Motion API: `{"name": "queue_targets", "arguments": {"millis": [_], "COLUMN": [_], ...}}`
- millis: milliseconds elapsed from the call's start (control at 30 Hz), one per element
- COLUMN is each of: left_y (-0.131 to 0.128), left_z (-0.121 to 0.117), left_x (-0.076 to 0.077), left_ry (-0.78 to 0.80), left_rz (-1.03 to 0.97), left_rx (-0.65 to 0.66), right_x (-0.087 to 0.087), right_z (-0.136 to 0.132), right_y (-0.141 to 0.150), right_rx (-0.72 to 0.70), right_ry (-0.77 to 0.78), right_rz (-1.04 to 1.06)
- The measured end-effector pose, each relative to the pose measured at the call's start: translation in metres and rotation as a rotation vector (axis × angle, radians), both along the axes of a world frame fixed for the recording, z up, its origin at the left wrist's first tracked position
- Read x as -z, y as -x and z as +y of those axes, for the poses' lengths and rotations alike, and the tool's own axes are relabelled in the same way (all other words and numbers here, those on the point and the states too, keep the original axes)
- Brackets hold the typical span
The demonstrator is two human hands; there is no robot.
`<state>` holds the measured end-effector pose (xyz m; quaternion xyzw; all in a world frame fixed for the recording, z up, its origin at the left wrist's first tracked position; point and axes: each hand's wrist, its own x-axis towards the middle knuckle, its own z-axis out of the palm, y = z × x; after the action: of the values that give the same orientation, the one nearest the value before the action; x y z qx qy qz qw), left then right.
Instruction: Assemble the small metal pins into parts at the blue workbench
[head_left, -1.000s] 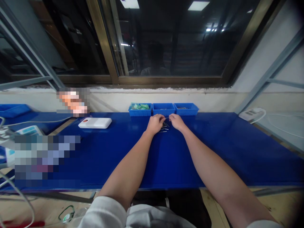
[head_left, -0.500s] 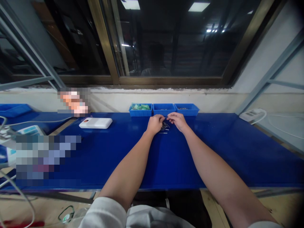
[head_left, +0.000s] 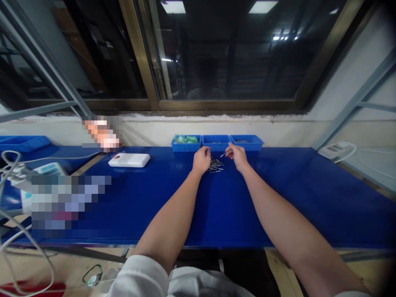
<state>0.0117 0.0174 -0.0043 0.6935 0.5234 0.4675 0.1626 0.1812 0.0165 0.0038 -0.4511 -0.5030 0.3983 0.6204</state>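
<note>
My right hand (head_left: 236, 156) pinches a thin, light-coloured metal pin (head_left: 222, 155) between thumb and fingertips, its free end pointing left and down. Just left of it, my left hand (head_left: 202, 161) is closed with the fingers curled; whatever it may hold is hidden. Between and below both hands lies a loose pile of thin metal pins (head_left: 215, 166) on the blue table (head_left: 222, 206). Part of the pile is covered by the left hand. The pins are too small to name more exactly.
Three blue bins stand behind the hands: a left bin (head_left: 186, 147) with green-and-white packets, a middle bin (head_left: 215, 147) with a few small pieces, a right bin (head_left: 252, 147) with small metal parts. A white power bank (head_left: 131, 160) lies left; a white power strip (head_left: 335, 150) right.
My hands, close together before, have moved apart. The right hand has drawn back to the right with the pin in its fingertips. The view has shifted slightly.
</note>
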Motion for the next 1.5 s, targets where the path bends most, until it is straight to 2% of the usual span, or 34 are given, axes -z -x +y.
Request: {"name": "queue_targets", "arguments": {"millis": [167, 300, 433, 533, 600, 667, 767, 867, 933, 1033, 1200, 1500], "left_y": [0.0, 0.0, 0.0, 0.0, 0.0, 0.0, 0.002, 0.006, 0.007, 0.006, -0.001, -0.007], "left_z": [0.001, 0.001, 0.001, 0.0, -0.003, -0.006, -0.01, -0.013, -0.014, -0.015, -0.014, -0.009], "left_x": [0.001, 0.002, 0.002, 0.002, 0.0, -0.002, -0.008, -0.013, -0.015, -0.012, -0.004, 0.002], "left_ry": [0.01, 0.026, 0.044, 0.066, 0.081, 0.12, 0.243, 0.376, 0.411, 0.389, 0.332, 0.148], "left_rz": [0.023, 0.032, 0.06, 0.123, 0.219, 0.352, 0.557, 0.709, 0.77, 0.803, 0.755, 0.65], "left_rx": [0.008, 0.01, 0.012, 0.003, 0.017, 0.069, 0.216, 0.368, 0.425, 0.422, 0.333, 0.364], "right_x": [-0.002, -0.001, 0.001, 0.003, 0.004, 0.004, 0.002, 0.001, 0.001, 0.004, 0.01, 0.013], "right_z": [0.004, 0.012, 0.017, 0.015, 0.01, 0.004, -0.005, -0.01, -0.011, -0.009, -0.004, 0.001], "right_y": [0.0, -0.011, -0.023, -0.023, -0.019, -0.013, -0.004, 0.001, 0.002, 0.002, 0.0, -0.002], "right_rx": [0.1, 0.238, 0.231, 0.252, 0.242, 0.147, -0.071, -0.15, -0.132, -0.107, -0.076, -0.023], "right_ry": [-0.019, -0.074, -0.057, -0.049, -0.065, -0.064, -0.026, -0.014, -0.027, -0.055, -0.119, -0.104], "right_rz": [0.034, 0.206, 0.283, 0.127, -0.085, -0.37, -0.764, -0.969, -1.026, -1.056, -1.07, -1.023]}}
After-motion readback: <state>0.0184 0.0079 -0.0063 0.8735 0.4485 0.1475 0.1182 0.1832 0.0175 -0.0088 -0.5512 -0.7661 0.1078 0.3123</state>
